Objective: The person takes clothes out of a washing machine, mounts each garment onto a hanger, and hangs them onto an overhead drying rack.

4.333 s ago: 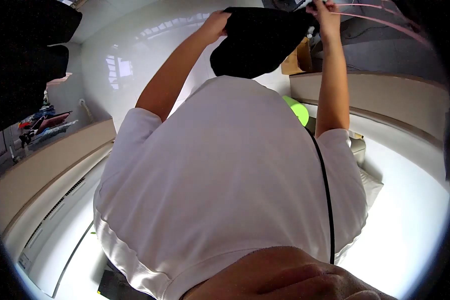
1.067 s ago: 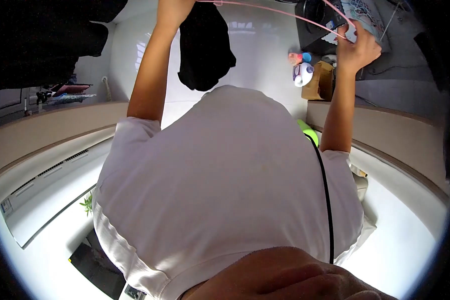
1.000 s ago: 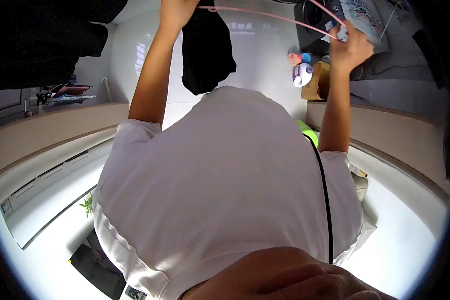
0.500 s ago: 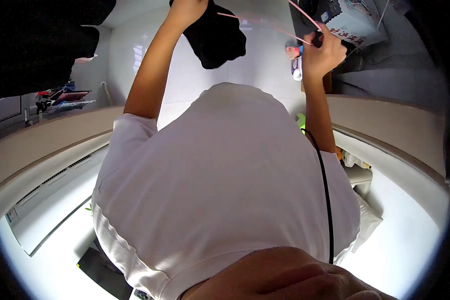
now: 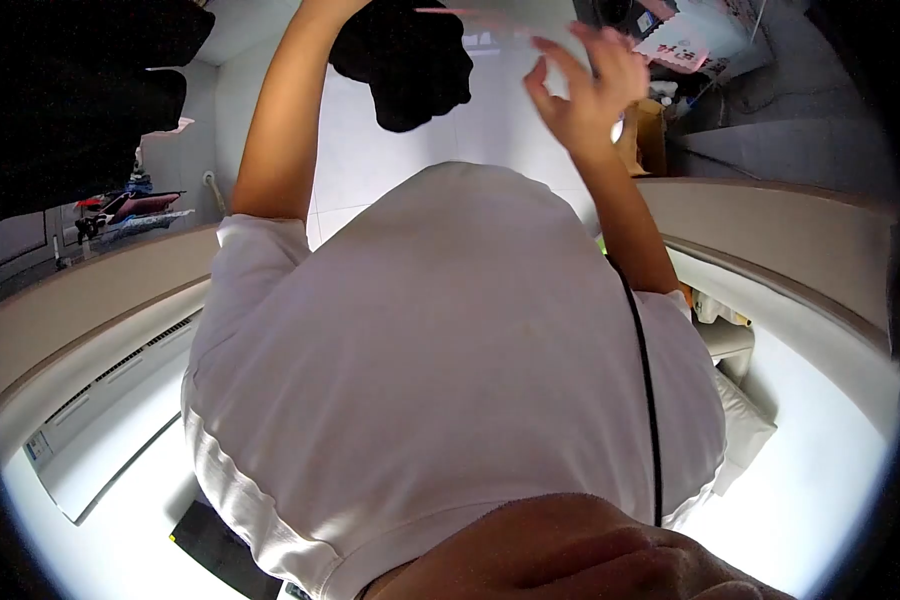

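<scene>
Black cloth, apparently a garment, hangs near the top of the head view. My left hand is at its upper left, mostly cut off by the top edge, so its fingers are hidden. A thin pink rod, like part of a clothes hanger, sticks out at the cloth's upper right. My right hand is to the right of the cloth and apart from it. Its fingers are spread and slightly blurred, with nothing seen between them.
Dark clothes hang at the upper left, above folded items. At the upper right are a white printed bag and a cardboard box. A beige ledge curves around both sides. A black cable runs down my shirt.
My right hand has let go of the pink hanger rod, opened its fingers and moved left. My left hand and the black cloth have shifted slightly up and left in view.
</scene>
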